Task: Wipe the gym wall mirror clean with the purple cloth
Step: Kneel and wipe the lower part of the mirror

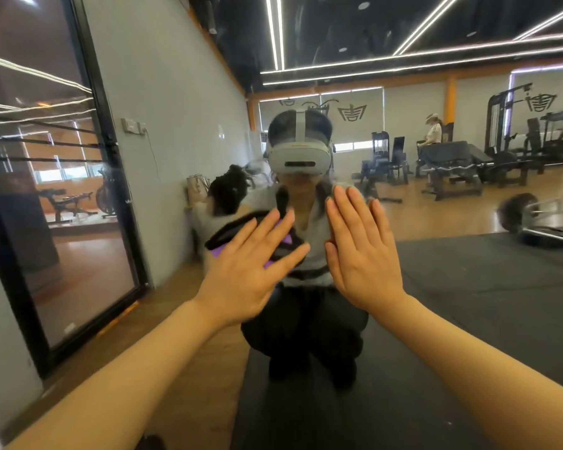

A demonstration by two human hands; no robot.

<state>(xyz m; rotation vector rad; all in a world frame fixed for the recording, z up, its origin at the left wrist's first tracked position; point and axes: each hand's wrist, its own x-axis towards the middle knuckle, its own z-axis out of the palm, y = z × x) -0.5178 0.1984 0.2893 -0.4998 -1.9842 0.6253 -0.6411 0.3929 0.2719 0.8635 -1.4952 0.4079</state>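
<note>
Gym equipment and ceiling light strips fill the mirror (pixel 436 254), which spans the far wall. Left hand (pixel 244 274) presses the purple cloth (pixel 281 245) flat against the glass with straight, spread fingers; right hand (pixel 361 251) lies beside it, fingers released and holding nothing. Soft and light, the cloth would likely bunch or slip, so a broad palm over its middle suits it best.

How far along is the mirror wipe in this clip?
Mid-job. The left hand presses the purple cloth flat against the mirror with straight fingers; the right hand lies flat on the glass beside it, bare. The reflection around the hands looks hazy, while the gym machines reflected at right read clearly. One frame cannot show which areas are already wiped; most of the glass lies away from the cloth.
</note>
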